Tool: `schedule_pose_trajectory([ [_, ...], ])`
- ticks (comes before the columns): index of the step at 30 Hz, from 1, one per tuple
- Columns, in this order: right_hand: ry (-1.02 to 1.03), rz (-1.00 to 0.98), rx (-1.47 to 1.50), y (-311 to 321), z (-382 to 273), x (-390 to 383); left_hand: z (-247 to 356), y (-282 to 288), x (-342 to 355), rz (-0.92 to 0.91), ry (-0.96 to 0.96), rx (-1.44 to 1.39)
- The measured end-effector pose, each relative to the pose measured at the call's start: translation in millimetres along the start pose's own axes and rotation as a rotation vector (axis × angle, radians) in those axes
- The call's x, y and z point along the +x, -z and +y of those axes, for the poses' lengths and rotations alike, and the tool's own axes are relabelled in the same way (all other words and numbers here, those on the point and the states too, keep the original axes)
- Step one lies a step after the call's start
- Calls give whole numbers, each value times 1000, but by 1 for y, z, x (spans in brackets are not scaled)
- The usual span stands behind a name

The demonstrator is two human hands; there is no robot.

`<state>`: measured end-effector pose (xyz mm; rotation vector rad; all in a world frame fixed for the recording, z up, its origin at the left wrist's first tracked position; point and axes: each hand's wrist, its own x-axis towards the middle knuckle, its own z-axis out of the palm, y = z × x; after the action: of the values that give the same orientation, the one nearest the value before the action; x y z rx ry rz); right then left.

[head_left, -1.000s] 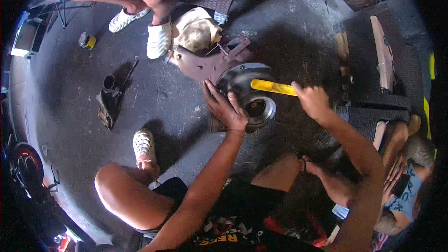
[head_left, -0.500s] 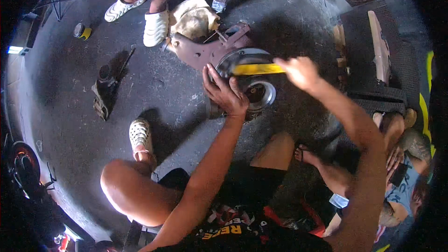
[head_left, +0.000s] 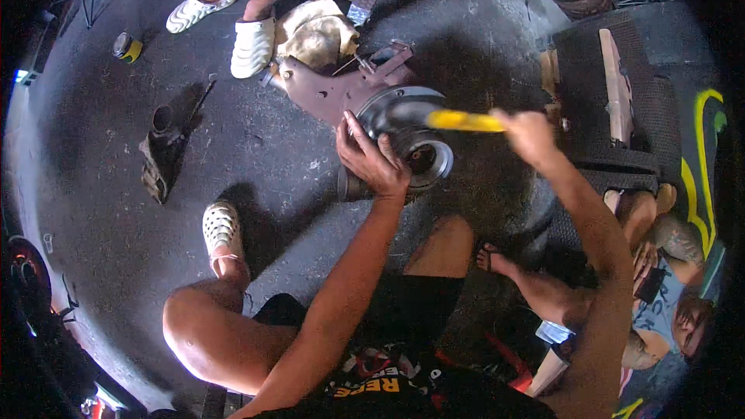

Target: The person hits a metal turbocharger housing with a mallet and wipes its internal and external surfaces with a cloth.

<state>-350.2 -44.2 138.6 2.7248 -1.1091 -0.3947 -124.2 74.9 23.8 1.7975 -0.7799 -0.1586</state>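
Note:
My right hand (head_left: 529, 140) is wrapped round the yellow handle of a hammer (head_left: 466, 120), whose head end is smeared by motion over a round metal housing. That housing (head_left: 403, 97) lies on the floor in front of me, with a wide silvery rim and a smaller ring-shaped opening (head_left: 438, 167) on its near side. My left hand (head_left: 376, 163) grips its left side, thumb raised and fingers along the rim. A brown metal bracket-like part (head_left: 322, 89) with bolts stretches from the housing to the far left. The contact between hammer head and housing cannot be made out.
A pale crumpled cloth (head_left: 318, 31) lies beyond the bracket, beside another person's white clogs (head_left: 253, 48). To the left are a dark metal part with a rod (head_left: 161, 143) and a small can (head_left: 126, 47). Wooden pieces (head_left: 617, 89) lie at right, near a seated person (head_left: 656, 264).
My right hand has moved right and slightly nearer, drawing the hammer with it. My left hand stays on the housing. The whole view has shifted slightly.

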Motion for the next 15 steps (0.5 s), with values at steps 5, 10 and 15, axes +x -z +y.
schedule_pose_trajectory([
  [5, 22, -188, 2, -3, -73, 54, 0, 2, -2, -8, 0, 13],
  [10, 60, -79, 13, -20, -36, 25, 0, 0, -2, 22, 36, 23],
  [15, -134, 79, 190, -40, -72, -5, 0, 3, 1, 17, 36, 26],
])
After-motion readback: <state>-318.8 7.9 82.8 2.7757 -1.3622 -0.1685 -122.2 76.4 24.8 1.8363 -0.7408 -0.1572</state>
